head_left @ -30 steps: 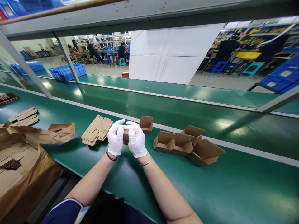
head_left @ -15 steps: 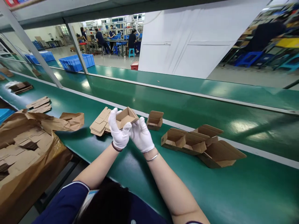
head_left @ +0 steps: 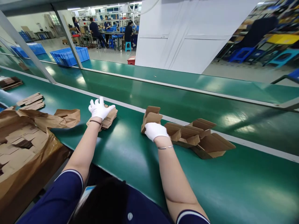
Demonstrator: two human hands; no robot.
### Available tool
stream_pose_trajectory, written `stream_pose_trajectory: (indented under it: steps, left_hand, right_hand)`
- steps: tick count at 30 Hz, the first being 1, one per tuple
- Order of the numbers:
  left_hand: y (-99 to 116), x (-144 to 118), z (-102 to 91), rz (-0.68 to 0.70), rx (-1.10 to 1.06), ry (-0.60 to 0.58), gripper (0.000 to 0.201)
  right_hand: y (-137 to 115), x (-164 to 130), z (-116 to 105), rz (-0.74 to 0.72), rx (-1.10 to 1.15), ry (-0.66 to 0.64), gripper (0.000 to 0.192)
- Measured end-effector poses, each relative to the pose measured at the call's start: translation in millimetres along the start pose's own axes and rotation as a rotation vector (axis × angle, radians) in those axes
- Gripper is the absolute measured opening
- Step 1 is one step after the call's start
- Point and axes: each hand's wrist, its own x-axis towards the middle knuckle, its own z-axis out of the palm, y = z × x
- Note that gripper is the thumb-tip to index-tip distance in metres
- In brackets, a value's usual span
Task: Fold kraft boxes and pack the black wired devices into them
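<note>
My left hand [head_left: 99, 109], in a white glove, reaches over a stack of flat cardboard blanks [head_left: 109, 119]. Its fingers are spread, and its palm side lies at the stack's left part. Further right, my gloved right hand [head_left: 156, 131] is closed at the near side of a small folded cardboard box [head_left: 154, 118], which stands on the green worktop. The hand hides part of this box, and another box's flap shows just behind it. To the right stands a row of open cardboard boxes [head_left: 184, 135], close together.
Brown wrapping paper [head_left: 67, 118] spills from a carton of blanks on the left. More flat cardboard pieces [head_left: 32, 101] lie beyond it. Blue crates [head_left: 70, 56] sit behind a slanted metal post [head_left: 67, 35]. A pale rail [head_left: 130, 106] runs along the worktop. Several people work in the background.
My hands have parted. The right one has carried the folded box rightward and down to the worktop beside another box. My left hand has let go and moved left to the stack.
</note>
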Motion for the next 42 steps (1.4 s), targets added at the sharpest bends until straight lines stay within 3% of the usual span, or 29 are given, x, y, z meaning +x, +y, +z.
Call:
stream_pose_trajectory:
  steps: [3, 5, 8, 10, 13, 16, 18, 21, 26, 29, 35, 37, 40, 42]
  left_hand:
    - [-5.2, 17.9, 3.7, -0.133, 0.124, -0.149, 0.092]
    - [-6.9, 20.2, 5.5, -0.191, 0.121, -0.128, 0.079]
    - [-5.3, 17.1, -0.6, -0.180, 0.071, -0.044, 0.059]
    - [0.4, 12.0, -9.0, -0.146, 0.047, -0.015, 0.055]
    - [17.1, -2.9, -18.8, -0.022, -0.030, 0.071, 0.057]
    - [36.5, -25.5, -18.9, 0.229, -0.246, 0.178, 0.049]
    - [46.7, -40.9, -16.3, 0.322, -0.419, 0.201, 0.042]
    - [58.6, -60.4, -14.1, 0.258, -0.734, 0.107, 0.039]
    - [78.7, -83.0, -11.9, -0.004, -1.342, -0.138, 0.039]
    - [87.4, -89.7, -6.2, -0.070, -1.527, -0.134, 0.039]
    - [87.6, -89.3, -1.1, -0.165, -1.636, -0.115, 0.047]
    - [84.4, -84.3, -5.4, -0.160, -1.645, -0.068, 0.048]
    - [80.5, -74.8, -14.4, -0.078, -1.654, 0.066, 0.047]
    - [79.9, -70.1, -18.4, -0.036, -1.654, 0.129, 0.044]
  right_hand:
    - [19.0, -7.2, -11.8, 0.095, 0.017, 0.011, 0.028]
    - [26.5, -15.2, -20.6, 0.114, 0.053, 0.095, 0.031]
    - [20.6, -22.6, -24.4, 0.087, 0.192, 0.352, 0.040]
    - [4.6, -19.1, -16.6, -0.042, 0.393, 0.487, 0.041]
    - [-27.1, -2.5, 5.1, -0.371, 0.911, 0.506, 0.055]
    - [-49.6, 14.2, 22.9, -0.545, 1.308, 0.456, 0.070]
    - [-53.9, 20.7, 28.7, -0.558, 1.412, 0.485, 0.063]
    - [-50.4, 25.6, 31.9, -0.523, 1.559, 0.542, 0.046]
    - [-49.2, 27.1, 33.4, -0.530, 1.865, 0.701, 0.036]
    - [-51.9, 23.9, 33.2, -0.538, 2.016, 0.616, 0.039]
    - [-54.4, 13.6, 30.9, -0.413, 2.111, 0.347, 0.045]
    - [-57.1, 7.3, 28.8, -0.448, 2.055, 0.273, 0.055]
    - [-60.9, -2.5, 24.6, -0.618, 1.839, 0.139, 0.060]
    - [-62.2, -6.3, 22.1, -0.653, 1.717, 0.172, 0.062]
